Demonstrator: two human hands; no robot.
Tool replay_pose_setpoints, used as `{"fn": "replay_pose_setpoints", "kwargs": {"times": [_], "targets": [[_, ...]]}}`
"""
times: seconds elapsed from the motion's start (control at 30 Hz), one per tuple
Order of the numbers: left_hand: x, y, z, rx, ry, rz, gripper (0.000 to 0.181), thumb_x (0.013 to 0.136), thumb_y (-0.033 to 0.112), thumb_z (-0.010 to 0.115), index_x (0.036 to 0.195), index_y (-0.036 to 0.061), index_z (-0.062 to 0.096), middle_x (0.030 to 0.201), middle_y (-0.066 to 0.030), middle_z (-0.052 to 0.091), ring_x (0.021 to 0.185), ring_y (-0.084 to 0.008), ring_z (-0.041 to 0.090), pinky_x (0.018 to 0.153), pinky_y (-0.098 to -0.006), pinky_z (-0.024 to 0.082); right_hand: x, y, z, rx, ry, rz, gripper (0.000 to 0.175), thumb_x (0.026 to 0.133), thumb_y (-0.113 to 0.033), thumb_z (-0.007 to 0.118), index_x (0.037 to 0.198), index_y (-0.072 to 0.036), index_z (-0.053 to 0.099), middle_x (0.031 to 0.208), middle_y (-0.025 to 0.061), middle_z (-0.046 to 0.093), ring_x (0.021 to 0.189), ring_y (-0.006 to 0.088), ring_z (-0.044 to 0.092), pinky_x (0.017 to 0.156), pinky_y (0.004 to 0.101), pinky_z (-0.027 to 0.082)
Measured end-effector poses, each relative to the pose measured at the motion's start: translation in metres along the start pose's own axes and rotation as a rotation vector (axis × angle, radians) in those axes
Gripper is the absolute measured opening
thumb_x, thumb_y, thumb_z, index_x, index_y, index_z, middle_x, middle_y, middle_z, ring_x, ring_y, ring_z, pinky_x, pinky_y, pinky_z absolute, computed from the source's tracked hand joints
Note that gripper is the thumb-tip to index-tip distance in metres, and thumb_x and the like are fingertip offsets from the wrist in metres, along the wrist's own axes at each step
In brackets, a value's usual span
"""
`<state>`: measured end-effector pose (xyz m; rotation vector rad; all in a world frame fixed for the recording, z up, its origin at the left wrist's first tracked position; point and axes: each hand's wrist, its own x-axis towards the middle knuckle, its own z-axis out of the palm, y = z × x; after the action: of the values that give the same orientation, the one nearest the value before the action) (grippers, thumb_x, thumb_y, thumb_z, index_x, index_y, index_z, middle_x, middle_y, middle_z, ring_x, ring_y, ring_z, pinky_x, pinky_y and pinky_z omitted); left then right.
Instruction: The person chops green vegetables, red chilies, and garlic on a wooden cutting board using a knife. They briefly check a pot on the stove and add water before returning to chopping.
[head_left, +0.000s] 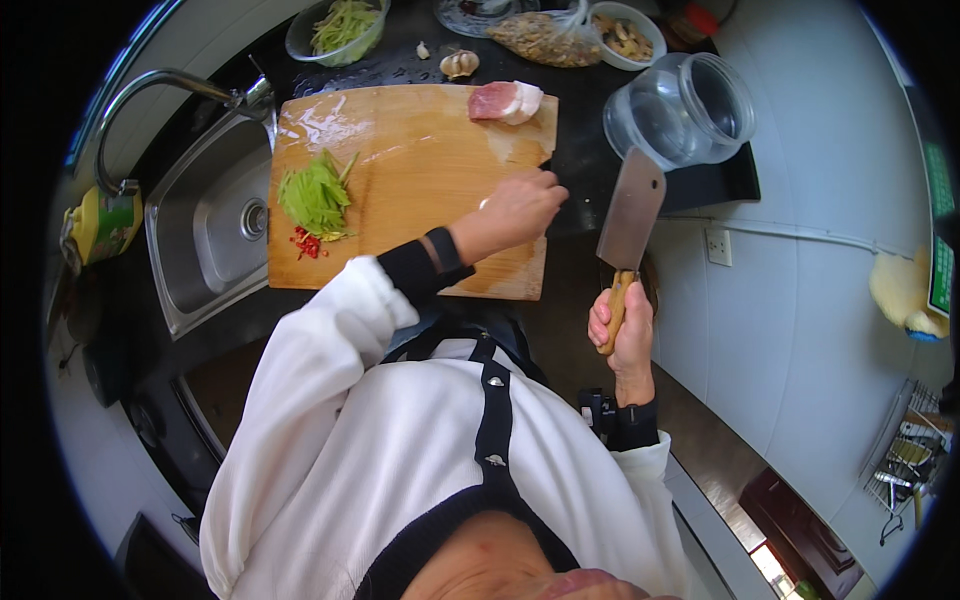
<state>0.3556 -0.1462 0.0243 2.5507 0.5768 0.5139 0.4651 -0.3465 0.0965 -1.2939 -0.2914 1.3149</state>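
In my right hand (624, 322) is the wooden handle of a cleaver (632, 206), its wide blade pointing up, off the right side of a wooden cutting board (420, 172). My left hand (521, 202) reaches over the board's right edge with curled fingers; what they hold, if anything, is hidden. A small white piece shows beside that hand. Sliced green vegetable (315, 196) lies heaped on the board's left, with chopped red chili (306, 242) just below it. A piece of raw pork (504, 103) rests at the board's upper right corner.
A steel sink (210, 225) with a curved faucet (161, 77) adjoins the board's left. Behind the board are a garlic bulb (459, 64), a bowl of shredded vegetable (341, 34), a bagged dried food (544, 36) and a white bowl (626, 36). A large clear jar (675, 112) stands right.
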Motion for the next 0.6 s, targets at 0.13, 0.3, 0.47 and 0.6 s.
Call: {"fn": "replay_pose_setpoints", "kwargs": {"times": [0.13,0.3,0.47,0.6], "targets": [[0.044,0.015,0.047,0.145,-0.151,0.176,0.012,0.072,0.008,0.060,0.083,0.0044,0.062,0.086,-0.0116,0.061,0.080,-0.0272,0.062,0.069,-0.0350,0.051,-0.018,0.002,-0.009,-0.022,0.107,-0.054,0.055,0.094,-0.054,0.031,0.064,-0.008,0.041,0.048,0.0013,0.038,0.039,0.0096,0.037,0.038,0.0212,0.030],[0.066,0.020,0.072,0.227,-0.326,0.263,0.010,0.074,0.009,0.055,0.073,0.0055,0.065,0.079,-0.0136,0.065,0.075,-0.0282,0.066,0.066,-0.0356,0.053,-0.034,0.017,-0.011,0.086,0.040,-0.036,0.035,0.098,-0.038,0.035,0.112,-0.007,0.043,0.064,0.0025,0.043,0.043,0.0085,0.040,0.039,0.0199,0.034],[0.072,0.019,0.079,0.290,-0.398,0.346,0.015,0.077,0.012,0.055,0.073,0.0069,0.069,0.077,-0.0121,0.067,0.074,-0.0266,0.067,0.063,-0.0360,0.054,-0.032,0.024,-0.002,0.107,0.071,-0.015,0.035,0.098,-0.037,0.035,0.114,-0.007,0.042,0.064,0.0029,0.043,0.043,0.0082,0.040,0.039,0.0201,0.033],[0.077,0.018,0.082,0.180,-0.381,0.250,0.016,0.077,0.013,0.054,0.074,0.0069,0.069,0.077,-0.0126,0.067,0.073,-0.0277,0.067,0.065,-0.0364,0.054,-0.024,0.018,0.006,0.039,0.102,0.020,0.045,0.096,-0.048,0.031,0.079,-0.008,0.040,0.062,0.0028,0.043,0.042,0.0092,0.040,0.039,0.0211,0.033]]}}
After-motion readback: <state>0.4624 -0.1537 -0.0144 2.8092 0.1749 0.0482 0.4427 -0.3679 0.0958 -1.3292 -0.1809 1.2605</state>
